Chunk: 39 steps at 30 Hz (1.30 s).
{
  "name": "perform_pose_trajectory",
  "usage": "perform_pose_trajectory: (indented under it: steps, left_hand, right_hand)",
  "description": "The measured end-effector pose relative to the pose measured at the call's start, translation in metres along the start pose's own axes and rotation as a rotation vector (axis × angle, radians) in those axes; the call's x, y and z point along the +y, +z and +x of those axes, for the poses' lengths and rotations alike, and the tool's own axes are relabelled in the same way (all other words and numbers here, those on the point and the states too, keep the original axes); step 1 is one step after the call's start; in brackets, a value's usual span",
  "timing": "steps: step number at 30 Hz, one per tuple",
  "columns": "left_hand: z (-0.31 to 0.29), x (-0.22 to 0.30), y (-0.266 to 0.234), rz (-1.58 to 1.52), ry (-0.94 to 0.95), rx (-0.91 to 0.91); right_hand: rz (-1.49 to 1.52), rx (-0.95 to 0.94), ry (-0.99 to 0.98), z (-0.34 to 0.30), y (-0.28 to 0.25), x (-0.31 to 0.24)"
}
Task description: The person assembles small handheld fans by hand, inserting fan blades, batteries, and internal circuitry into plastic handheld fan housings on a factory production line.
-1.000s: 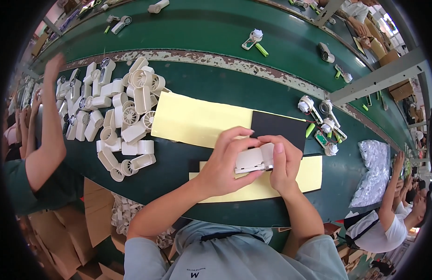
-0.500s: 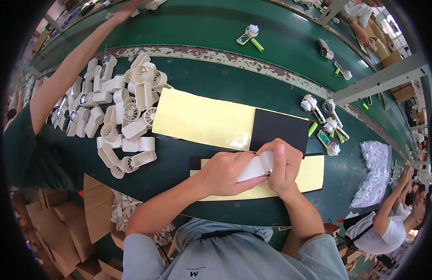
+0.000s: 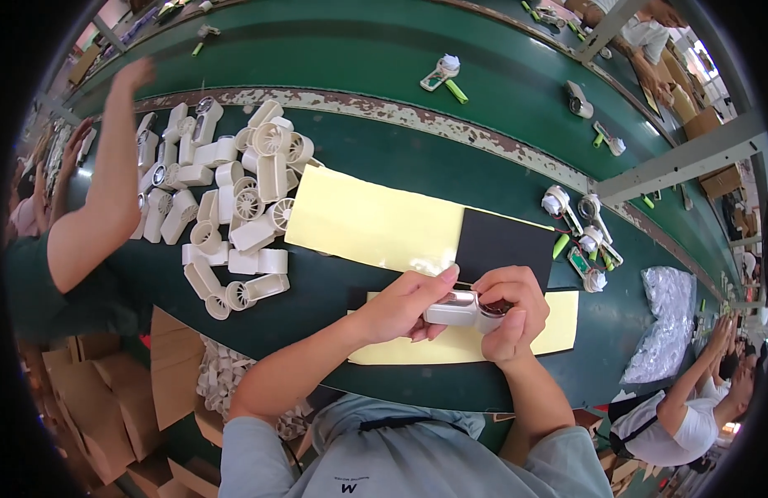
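A small white handheld fan body (image 3: 452,312) with a shiny silver strip is held in front of me, above the lower yellow sheet (image 3: 390,351). Its handle end is gripped by my left hand (image 3: 398,309), thumb along the top. My right hand (image 3: 518,309) curls its fingers round the round fan head, whose inside looks dark and is partly covered. Behind my hands lie a larger yellow sheet (image 3: 375,217) and a black pad (image 3: 507,247).
Many white fan housings (image 3: 272,178) crowd the bench at left, beside a co-worker's raised arm (image 3: 110,191). At right are fan motor assemblies (image 3: 594,236) with green batteries and a clear plastic bag (image 3: 668,324). Beyond a peeling ledge (image 3: 400,116) runs a green belt (image 3: 342,50).
The fan body has turned in my hands, so its silver strip and round head now show. The co-worker's arm has drawn back from the belt toward the left.
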State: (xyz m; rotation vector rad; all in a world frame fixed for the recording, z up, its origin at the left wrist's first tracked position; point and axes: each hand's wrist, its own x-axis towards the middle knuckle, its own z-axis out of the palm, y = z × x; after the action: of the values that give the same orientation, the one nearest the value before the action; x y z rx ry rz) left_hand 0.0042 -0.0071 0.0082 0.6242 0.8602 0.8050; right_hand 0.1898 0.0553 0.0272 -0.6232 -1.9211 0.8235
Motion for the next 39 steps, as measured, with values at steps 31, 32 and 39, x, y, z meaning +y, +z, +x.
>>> perform_pose_trajectory:
  steps: [31, 32, 39]
  left_hand:
    - [0.000, -0.007, 0.010, 0.987, 1.109, 0.277]
    - [0.001, -0.004, 0.010, 0.938, 1.067, 0.293]
    - [-0.002, -0.010, -0.001, 0.947, 1.183, 0.349]
  right_hand:
    - [0.187, 0.181, -0.145, -0.004, 0.006, 0.015]
    - [0.185, 0.202, -0.173, -0.003, 0.007, 0.018]
    - [0.200, 0.139, -0.105, -0.012, 0.013, 0.019]
